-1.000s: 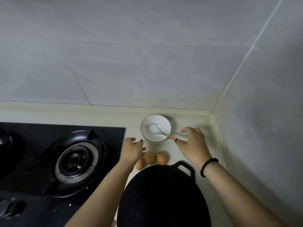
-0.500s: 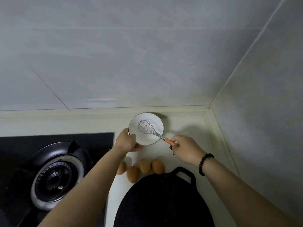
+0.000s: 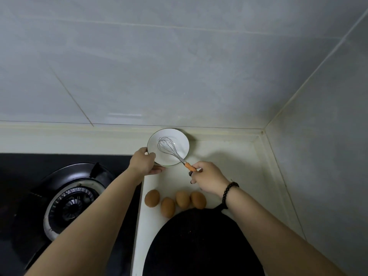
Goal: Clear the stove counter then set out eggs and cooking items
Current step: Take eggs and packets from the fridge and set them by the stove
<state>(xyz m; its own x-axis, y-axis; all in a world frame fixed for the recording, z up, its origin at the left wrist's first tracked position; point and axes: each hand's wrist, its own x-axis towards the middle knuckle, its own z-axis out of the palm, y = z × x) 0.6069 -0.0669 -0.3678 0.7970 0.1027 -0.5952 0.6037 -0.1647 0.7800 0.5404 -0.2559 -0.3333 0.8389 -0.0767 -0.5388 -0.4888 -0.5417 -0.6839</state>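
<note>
Grey wall tiles backed a cream counter point(image 3: 235, 164). At frame centre, the left hand point(image 3: 142, 163) gripped the white ceramic bowl's point(image 3: 175, 136) rim; the right hand point(image 3: 209, 181) pinched the wire whisk's point(image 3: 169, 147) orange handle. Four brown eggs point(image 3: 182, 198) lay below. Setting-out seemed underway; settling the whisk likely comes next.

left hand point(image 3: 142, 161) now gripping bowl point(image 3: 168, 146), 4 eggs point(image 3: 174, 201) uncovered

This is a home kitchen: a black gas stove point(image 3: 65, 206) is set into a cream counter point(image 3: 229, 162) in a corner of grey wall tiles point(image 3: 179, 66), with 4 eggs point(image 3: 175, 202) beside a black pan point(image 3: 203, 246).
</note>
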